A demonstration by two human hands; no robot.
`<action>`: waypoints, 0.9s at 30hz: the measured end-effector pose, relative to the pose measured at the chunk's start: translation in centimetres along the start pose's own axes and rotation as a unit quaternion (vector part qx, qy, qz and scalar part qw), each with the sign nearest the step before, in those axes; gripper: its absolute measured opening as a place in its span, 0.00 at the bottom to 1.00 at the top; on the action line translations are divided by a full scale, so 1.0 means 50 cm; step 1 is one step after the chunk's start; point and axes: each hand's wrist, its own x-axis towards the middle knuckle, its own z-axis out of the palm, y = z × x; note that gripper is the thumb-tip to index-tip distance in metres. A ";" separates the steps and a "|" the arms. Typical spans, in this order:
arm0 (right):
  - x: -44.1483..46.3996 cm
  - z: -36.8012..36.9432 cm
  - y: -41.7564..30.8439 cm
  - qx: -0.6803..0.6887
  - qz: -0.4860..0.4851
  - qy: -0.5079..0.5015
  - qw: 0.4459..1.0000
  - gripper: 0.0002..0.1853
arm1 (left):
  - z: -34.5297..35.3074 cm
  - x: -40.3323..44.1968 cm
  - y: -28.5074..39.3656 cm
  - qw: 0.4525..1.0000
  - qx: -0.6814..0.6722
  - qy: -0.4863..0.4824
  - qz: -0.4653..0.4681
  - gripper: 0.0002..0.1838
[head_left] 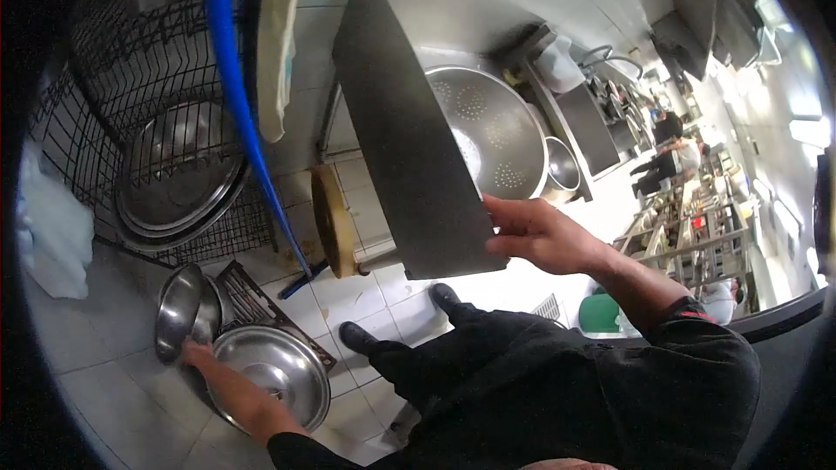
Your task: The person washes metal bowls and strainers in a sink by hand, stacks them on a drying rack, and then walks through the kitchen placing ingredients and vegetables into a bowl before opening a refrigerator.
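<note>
At the lower left my left hand (198, 355) grips the rim of a small steel bowl (178, 309), its fingers partly hidden. More small bowls sit close behind that one, beside a large shiny steel bowl (279, 370). My right hand (544, 235) is closed on the edge of the steel sink (409, 139), thumb and fingers on either side of the metal. Inside the sink lies a big perforated colander (501, 135), with a smaller steel bowl (562, 164) to its right.
A wire rack (96, 113) with large steel pans (183, 170) stands at the left. A blue pole (231, 78) slants down in front of it. A round yellowish board (331, 222) is under the sink. People (679, 157) and shelving appear at the far right, near a green bucket (599, 313).
</note>
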 end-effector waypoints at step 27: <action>-0.103 -0.443 0.701 0.210 0.024 0.223 0.952 0.10 | -0.586 -1.015 0.925 0.347 -0.889 -0.294 0.050 0.27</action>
